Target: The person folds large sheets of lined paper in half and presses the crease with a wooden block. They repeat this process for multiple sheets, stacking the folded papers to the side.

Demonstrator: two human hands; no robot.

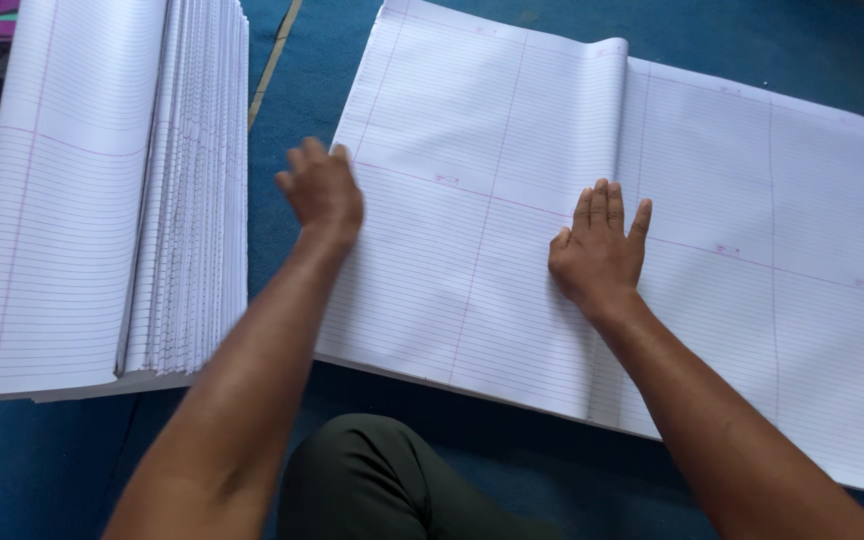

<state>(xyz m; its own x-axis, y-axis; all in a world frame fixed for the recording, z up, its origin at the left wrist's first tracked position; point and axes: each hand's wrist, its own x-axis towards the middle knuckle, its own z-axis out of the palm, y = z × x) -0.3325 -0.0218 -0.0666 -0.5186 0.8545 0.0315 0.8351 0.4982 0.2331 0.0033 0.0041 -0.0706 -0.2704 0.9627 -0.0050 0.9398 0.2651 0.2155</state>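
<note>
While kneeling, both hands (pixel 462 225) flat on folded ruled sheet (pixel 512 230).

We see soft, even daylight with no hard glare. The ruled paper (pixel 512 200) is bright, slightly washed out at the upper centre. Weak shadows lie under the forearms at the bottom. The focus is sharp; the edges bend slightly.

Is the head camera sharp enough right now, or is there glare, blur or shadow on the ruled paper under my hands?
Head view: even, soft light, no glare on the large ruled sheet; its lines stay crisp. The left hand looks slightly blurred, the right hand sharp, casting only a faint shadow. The stack of folded sheets is in focus.
</note>
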